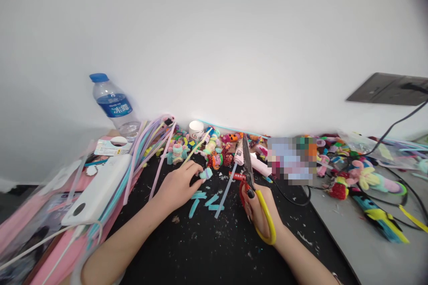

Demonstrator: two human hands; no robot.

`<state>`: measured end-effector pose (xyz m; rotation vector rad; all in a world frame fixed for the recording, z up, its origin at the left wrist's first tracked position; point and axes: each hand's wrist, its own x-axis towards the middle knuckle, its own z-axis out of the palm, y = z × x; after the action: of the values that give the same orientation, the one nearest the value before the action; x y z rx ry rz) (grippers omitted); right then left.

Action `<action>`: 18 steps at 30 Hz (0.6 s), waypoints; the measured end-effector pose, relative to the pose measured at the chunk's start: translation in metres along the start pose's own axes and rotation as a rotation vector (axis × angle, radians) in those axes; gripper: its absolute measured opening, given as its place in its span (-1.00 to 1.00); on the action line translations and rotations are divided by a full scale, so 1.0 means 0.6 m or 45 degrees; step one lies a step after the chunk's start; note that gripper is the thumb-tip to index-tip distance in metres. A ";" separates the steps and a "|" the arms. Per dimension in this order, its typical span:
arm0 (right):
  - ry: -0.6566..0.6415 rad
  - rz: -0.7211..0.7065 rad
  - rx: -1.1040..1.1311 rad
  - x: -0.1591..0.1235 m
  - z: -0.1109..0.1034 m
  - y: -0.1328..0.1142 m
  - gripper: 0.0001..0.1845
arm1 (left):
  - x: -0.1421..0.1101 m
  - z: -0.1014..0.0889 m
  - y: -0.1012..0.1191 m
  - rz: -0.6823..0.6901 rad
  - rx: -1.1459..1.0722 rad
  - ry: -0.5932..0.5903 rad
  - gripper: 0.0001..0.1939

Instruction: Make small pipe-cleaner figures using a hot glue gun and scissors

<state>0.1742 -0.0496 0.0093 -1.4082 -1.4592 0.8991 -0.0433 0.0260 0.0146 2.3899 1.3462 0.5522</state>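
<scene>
My left hand (182, 183) pinches a small fuzzy coil (206, 173) in pale blue and lilac between thumb and fingers. Wrapped around the handles of red-and-yellow scissors (248, 160), my right hand (259, 207) holds them with the blades pointing up and away. Several short turquoise pipe cleaner pieces (194, 207) lie on the black mat between the hands. A longer pale glue stick (226, 190) slants beside them, its upper end by the nozzle of a pink glue gun (261, 164). A red stick-like object (236, 176) is partly hidden behind the scissors.
Long pastel pipe cleaners (140, 156) and a white power bank (98, 189) lie at left, before a water bottle (113, 104). Colourful fuzzy figures line the wall around a white jar (196, 130). A black cable (297, 204) curves at right, where more fuzzy figures (364, 178) lie.
</scene>
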 end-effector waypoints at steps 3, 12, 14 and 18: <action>0.002 -0.020 -0.008 0.000 -0.001 -0.003 -0.45 | 0.000 -0.005 -0.007 -0.076 0.055 0.079 -0.83; 0.024 -0.004 0.039 -0.001 0.000 -0.001 -0.47 | -0.001 -0.009 -0.006 -0.184 0.174 0.148 -0.73; 0.021 0.021 0.053 -0.002 0.001 0.000 -0.47 | -0.002 -0.012 -0.005 -0.150 0.185 0.208 -0.79; 0.005 0.018 0.054 -0.003 0.000 0.004 -0.46 | -0.001 -0.021 -0.005 -0.089 0.198 0.415 -0.86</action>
<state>0.1748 -0.0514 0.0070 -1.3899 -1.4207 0.9302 -0.0520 0.0282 0.0237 2.4393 1.6554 0.8766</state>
